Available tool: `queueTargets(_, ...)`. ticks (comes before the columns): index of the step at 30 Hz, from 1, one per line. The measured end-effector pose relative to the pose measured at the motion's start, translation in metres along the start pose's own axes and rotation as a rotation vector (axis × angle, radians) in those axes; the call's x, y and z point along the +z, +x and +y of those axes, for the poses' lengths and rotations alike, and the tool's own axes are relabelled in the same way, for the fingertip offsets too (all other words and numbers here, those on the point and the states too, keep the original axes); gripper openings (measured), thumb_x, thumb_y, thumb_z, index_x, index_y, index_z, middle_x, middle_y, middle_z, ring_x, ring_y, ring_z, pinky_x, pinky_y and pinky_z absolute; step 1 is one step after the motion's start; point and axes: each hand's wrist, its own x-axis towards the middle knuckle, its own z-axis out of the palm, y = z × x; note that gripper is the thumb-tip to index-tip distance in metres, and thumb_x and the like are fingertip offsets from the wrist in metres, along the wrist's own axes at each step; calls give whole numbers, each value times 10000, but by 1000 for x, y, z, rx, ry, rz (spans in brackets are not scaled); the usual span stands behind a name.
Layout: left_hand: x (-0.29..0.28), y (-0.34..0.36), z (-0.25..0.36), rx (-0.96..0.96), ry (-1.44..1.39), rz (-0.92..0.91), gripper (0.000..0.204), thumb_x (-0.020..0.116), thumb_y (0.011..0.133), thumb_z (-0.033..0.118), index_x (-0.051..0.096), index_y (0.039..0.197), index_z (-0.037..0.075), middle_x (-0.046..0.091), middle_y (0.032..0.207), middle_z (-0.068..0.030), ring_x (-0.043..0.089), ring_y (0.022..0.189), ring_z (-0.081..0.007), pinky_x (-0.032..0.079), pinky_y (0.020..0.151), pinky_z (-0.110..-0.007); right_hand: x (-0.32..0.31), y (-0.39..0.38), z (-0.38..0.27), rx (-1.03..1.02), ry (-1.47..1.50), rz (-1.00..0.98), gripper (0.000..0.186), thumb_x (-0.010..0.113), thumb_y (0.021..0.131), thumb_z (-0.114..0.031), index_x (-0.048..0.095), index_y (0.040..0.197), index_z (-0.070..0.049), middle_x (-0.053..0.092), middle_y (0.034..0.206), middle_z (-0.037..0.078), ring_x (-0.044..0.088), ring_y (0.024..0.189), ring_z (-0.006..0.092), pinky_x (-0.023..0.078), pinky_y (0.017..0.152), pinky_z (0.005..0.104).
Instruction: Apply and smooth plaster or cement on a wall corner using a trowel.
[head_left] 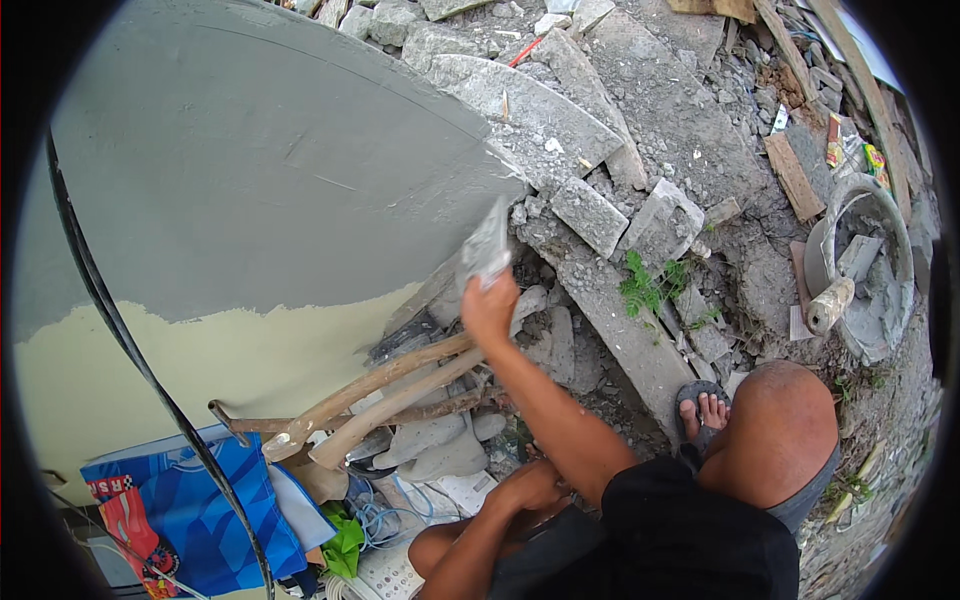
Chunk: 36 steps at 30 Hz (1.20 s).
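Note:
My right hand [490, 308] is shut on a cement-smeared trowel [486, 250], and the blade is pressed to the lower right edge of the wet grey plaster [250, 170] on the wall. Under the plaster, the cream bare wall [200, 360] still shows. My left hand [530, 487] rests low against my thigh by the black clothing. Its fingers are curled, and I cannot see whether it holds anything. I am squatting, with one sandalled foot [705, 408] on the rubble.
A grey mortar bucket [895, 215] with a wooden-handled tool [830, 305] stands at the right. Broken concrete blocks [590, 215] cover the ground. Long wooden-handled tools [380, 390] lean at the wall's foot. A black cable [120, 330] hangs across the wall, above a blue bag [190, 500].

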Motion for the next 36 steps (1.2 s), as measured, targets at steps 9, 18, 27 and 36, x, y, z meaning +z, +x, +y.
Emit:
queueTargets(9, -15, -5, 39, -77, 34, -1, 526, 608, 857, 243, 460, 1296, -5, 590, 1179, -260, 534, 1129, -432, 400, 972, -447, -5, 77, 3, 54, -143, 190, 449, 564, 737, -77, 559, 1162, 71, 612, 1010, 308, 587, 968, 456, 451, 870, 461)
queueTargets(18, -35, -16, 76, -208, -261, 49, 333, 666, 823, 216, 652, 1096, 26, 647, 1143, -155, 586, 1076, -244, 432, 932, -337, 76, 7, -30, -354, -226, 109, 758, 583, 751, -14, 251, 1428, 66, 345, 1272, 304, 450, 1102, 463, 427, 912, 477)
queueTargets(27, 7, 0, 14, -43, -86, 46, 388, 576, 873, 214, 585, 1192, -7, 626, 1120, -250, 574, 1114, -366, 419, 958, -375, 11, -34, -16, 18, 45, -98, 492, 548, 756, 1, 470, 1235, 85, 538, 1111, 289, 531, 1010, 454, 421, 890, 489)
queueTargets(36, -4, 1, 30, -55, 7, 27, 404, 581, 863, 240, 570, 1179, -11, 603, 1136, -278, 558, 1099, -416, 407, 963, -436, 12, 59, 16, -171, -113, 178, 537, 508, 764, 4, 466, 1297, 42, 550, 1232, 262, 517, 1139, 426, 388, 997, 454)
